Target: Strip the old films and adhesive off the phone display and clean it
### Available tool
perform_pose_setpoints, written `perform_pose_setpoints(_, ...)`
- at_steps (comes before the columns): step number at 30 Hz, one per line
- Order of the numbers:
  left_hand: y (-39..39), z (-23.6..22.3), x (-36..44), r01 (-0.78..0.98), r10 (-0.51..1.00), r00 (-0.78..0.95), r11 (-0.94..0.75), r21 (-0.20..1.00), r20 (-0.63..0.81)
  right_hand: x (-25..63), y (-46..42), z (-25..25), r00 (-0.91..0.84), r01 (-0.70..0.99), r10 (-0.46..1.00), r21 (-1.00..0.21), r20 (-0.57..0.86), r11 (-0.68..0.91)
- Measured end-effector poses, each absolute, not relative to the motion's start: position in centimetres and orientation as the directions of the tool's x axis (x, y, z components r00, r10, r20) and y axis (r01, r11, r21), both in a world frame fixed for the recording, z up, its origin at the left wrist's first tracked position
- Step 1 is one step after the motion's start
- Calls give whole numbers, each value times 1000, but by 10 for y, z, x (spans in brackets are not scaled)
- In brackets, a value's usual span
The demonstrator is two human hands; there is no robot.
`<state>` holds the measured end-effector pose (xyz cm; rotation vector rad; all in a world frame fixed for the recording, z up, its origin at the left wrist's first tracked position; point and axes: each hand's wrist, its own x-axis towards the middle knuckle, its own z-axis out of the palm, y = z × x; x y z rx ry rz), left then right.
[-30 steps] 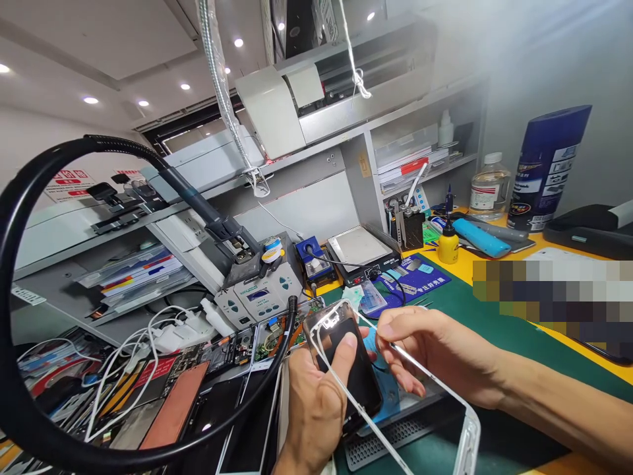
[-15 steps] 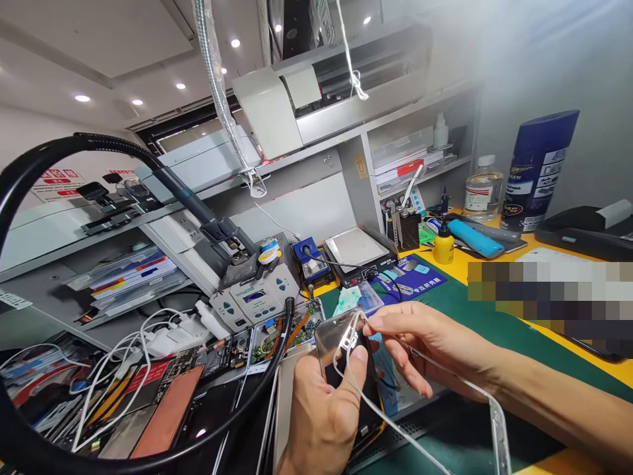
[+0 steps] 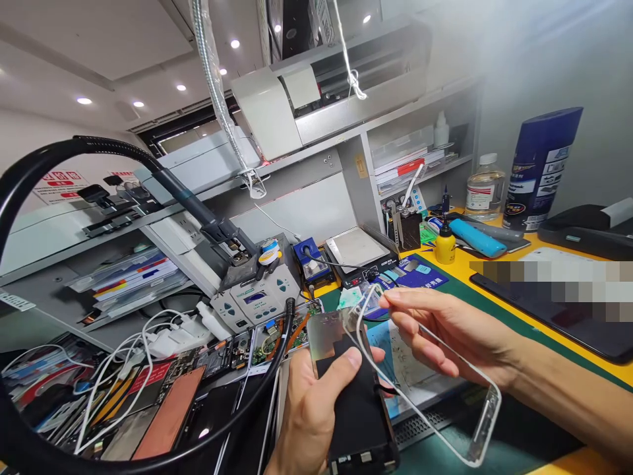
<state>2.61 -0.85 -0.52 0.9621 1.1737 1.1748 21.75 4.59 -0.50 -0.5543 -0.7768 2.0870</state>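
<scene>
My left hand (image 3: 314,412) is wrapped round a dark phone screen assembly (image 3: 359,412), its thumb lying across the black back. A shiny metallic patch covers the panel's upper end, and connectors show at its lower end. Between thumb and forefinger, my right hand (image 3: 440,330) pinches a thin white phone bezel frame (image 3: 484,422) by its upper end. The frame slants over the panel's right edge, its lower end hanging free to the right. Whether its upper end touches the panel, I cannot tell.
Behind my hands stand a rework station (image 3: 260,300) and a flat heating plate (image 3: 359,249). A black hose (image 3: 277,369) loops across the left side. Phone parts (image 3: 168,412) crowd the left. To the right are a yellow bottle (image 3: 445,247), a spray can (image 3: 541,171) and a dark phone (image 3: 558,316).
My right hand has drawn the white frame up and to the right, away from the panel's face. My left thumb now lies on the panel's bare back, and the panel shows more fully.
</scene>
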Motion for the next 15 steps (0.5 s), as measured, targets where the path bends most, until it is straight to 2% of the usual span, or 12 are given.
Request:
perform_pose_setpoints(3, -9, 0, 22, -282, 959, 107, 282, 917, -262, 228, 48, 3, -533, -634, 837, -598, -123, -491)
perform_pose_setpoints(5, -8, 1, 19, -322, 954, 126, 299, 899, -272, 234, 51, 7, -472, -678, 873, -584, -122, -447)
perform_pose_setpoints(9, -4, -2, 11, -344, 924, 223, 374, 861, -312, 239, 57, 6, -296, -616, 950, -739, -102, -272)
perform_pose_setpoints(15, 0, -3, 4, -313, 882, 335, 435, 844, -330, 233, 60, -7, -209, -490, 978, -862, -22, -125)
